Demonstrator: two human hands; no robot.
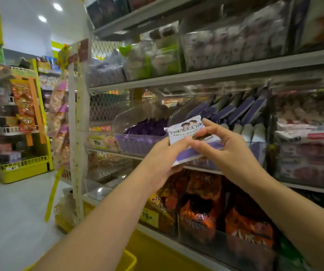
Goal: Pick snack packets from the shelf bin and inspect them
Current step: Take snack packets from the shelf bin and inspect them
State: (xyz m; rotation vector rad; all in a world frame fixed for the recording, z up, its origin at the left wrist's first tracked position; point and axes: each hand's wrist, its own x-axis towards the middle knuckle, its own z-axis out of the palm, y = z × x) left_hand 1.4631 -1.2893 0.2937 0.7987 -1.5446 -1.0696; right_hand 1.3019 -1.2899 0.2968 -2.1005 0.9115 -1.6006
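A white and purple snack packet (186, 133) with printed characters is held up in front of the middle shelf. My left hand (163, 159) grips its lower left side from below. My right hand (227, 151) pinches its right edge, thumb on the front. Just behind the packet stands a clear shelf bin (176, 114) holding more purple and white packets (235, 112), some standing on end.
A second clear bin (122, 122) of purple packets sits to the left. Orange snack bags (200, 216) fill the lower shelf. Bagged sweets (235, 42) line the upper shelf. A yellow display rack (26, 165) stands across the aisle, and a yellow basket rim (130, 261) shows below.
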